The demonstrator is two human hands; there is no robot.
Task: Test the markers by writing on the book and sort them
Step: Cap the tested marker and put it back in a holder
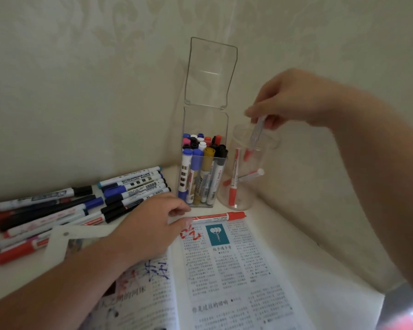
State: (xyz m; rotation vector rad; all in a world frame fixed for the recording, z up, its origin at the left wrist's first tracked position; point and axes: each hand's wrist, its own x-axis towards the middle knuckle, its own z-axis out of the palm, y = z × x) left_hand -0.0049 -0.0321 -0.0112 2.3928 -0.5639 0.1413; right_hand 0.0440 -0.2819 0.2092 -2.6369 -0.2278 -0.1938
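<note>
My right hand (293, 98) pinches a red-tipped marker (255, 136) by its upper end, its lower end hanging inside a clear round jar (242, 201) that holds a few red markers. My left hand (150, 225) rests on the open book (236, 270), fingertips touching the end of a red marker (218, 217) lying along the book's top edge. Red and blue scribbles mark the pages. A tall clear box (202, 163) with its lid up stands left of the jar, packed with upright markers. A pile of loose markers (65, 206) lies at the left.
The table sits in a corner, with walls close behind the box and to the right of the jar. A white flat piece (62, 241) lies by my left forearm, over the marker pile. A red blur shows at the bottom right corner.
</note>
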